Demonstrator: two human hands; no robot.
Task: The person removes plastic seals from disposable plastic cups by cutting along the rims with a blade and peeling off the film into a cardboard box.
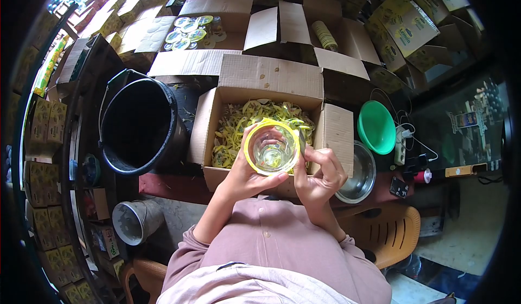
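Observation:
A clear plastic cup point(271, 149) with a yellow rim is tilted so that I look into its mouth. My left hand point(244, 176) is closed around its left side and underside. At the right edge of the rim, the thumb and forefinger of my right hand point(320, 176) are pinched together, the other fingers curled. Whether a scrap lies between those fingertips is too small to tell. Both hands are above an open cardboard box point(271, 76) holding a heap of yellow and clear plastic trimmings point(233, 125).
A black bucket point(171, 135) stands left, a grey bucket point(122, 222) below it. Right are a green bowl point(376, 127), a metal basin point(369, 176) and a power strip point(400, 152). Behind, open cartons hold round lids point(187, 30) and stacked cups point(324, 35). A chair point(401, 222) is beside me.

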